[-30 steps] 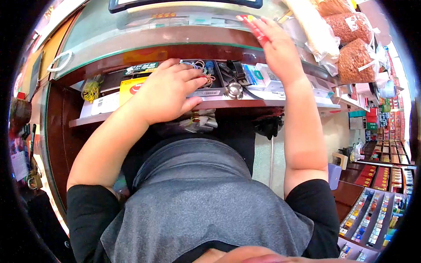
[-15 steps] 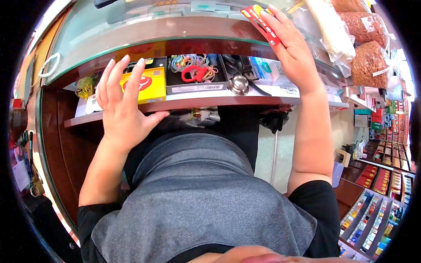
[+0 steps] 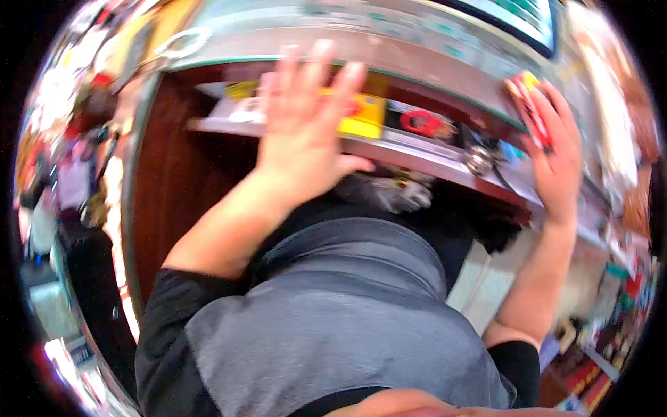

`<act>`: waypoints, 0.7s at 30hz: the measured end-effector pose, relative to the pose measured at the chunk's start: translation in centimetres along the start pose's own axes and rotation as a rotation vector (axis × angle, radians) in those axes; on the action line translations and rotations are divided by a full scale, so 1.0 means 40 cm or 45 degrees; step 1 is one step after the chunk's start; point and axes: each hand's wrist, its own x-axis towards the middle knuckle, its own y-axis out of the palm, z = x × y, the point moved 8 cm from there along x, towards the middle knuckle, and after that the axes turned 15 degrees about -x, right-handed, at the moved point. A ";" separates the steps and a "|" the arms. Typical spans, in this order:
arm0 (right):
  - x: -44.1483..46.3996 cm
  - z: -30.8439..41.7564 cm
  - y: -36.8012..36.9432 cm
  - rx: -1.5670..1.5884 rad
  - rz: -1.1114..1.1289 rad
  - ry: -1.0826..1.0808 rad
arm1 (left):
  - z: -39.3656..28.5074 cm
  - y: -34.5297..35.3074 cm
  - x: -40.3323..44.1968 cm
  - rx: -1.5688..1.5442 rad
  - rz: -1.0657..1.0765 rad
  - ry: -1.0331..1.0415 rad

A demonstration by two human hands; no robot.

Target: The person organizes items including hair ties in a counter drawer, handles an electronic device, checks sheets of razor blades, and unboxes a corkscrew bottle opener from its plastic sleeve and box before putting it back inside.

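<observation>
Red/yellow pkt, qty 1, prob. light, thin, stiffish, a bit slick, best gripped by long edges: we have it in our R hand, fingers nearly straight, nr. glass counter; our L hand spread wide, holding nil, by yellow box.

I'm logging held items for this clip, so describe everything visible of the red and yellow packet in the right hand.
The narrow, flat red and yellow packet is mostly red, with yellow at its far end and pale markings too blurred to read. It looks like card or stiff wrapping. It slants, far end toward the left, along the fingers of the right hand, which grips it. It appears over the front part of the glass-topped counter; whether it touches the glass I cannot tell.
</observation>
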 end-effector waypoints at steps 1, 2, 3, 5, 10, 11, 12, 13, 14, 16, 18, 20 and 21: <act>-0.006 0.001 -0.001 0.016 0.007 -0.005 | -0.004 0.003 0.001 0.001 0.007 -0.025; -0.013 0.007 -0.003 0.038 0.007 0.015 | -0.007 0.003 -0.002 -0.013 -0.028 -0.006; -0.020 0.006 -0.004 -0.015 -0.025 -0.017 | -0.010 0.004 -0.004 -0.043 -0.064 0.018; -0.054 0.020 -0.019 -0.023 -0.034 0.008 | -0.020 -0.006 -0.022 -0.027 -0.108 0.029; -0.115 0.007 -0.024 0.016 -0.031 0.112 | -0.028 0.011 -0.025 0.004 -0.306 0.118; -0.116 0.004 -0.029 0.028 -0.035 0.128 | -0.029 0.013 -0.019 0.010 -0.365 0.151; -0.119 0.008 -0.035 0.054 -0.042 0.143 | -0.028 0.017 -0.020 0.019 -0.420 0.178; -0.128 0.010 -0.037 0.035 -0.044 0.140 | -0.027 0.023 -0.022 0.032 -0.475 0.206; -0.130 0.008 -0.036 0.018 -0.044 0.129 | -0.024 0.027 -0.023 0.049 -0.562 0.235; -0.139 0.000 -0.033 0.068 -0.061 0.094 | -0.022 0.038 -0.023 0.115 -0.635 0.246; -0.131 -0.022 -0.022 0.154 -0.061 0.100 | -0.013 0.053 -0.013 0.208 -0.733 0.292; -0.137 -0.026 -0.019 0.161 -0.067 0.098 | -0.009 0.056 -0.013 0.247 -0.754 0.294; -0.138 -0.029 -0.017 0.152 -0.079 0.084 | -0.009 0.056 -0.013 0.268 -0.759 0.289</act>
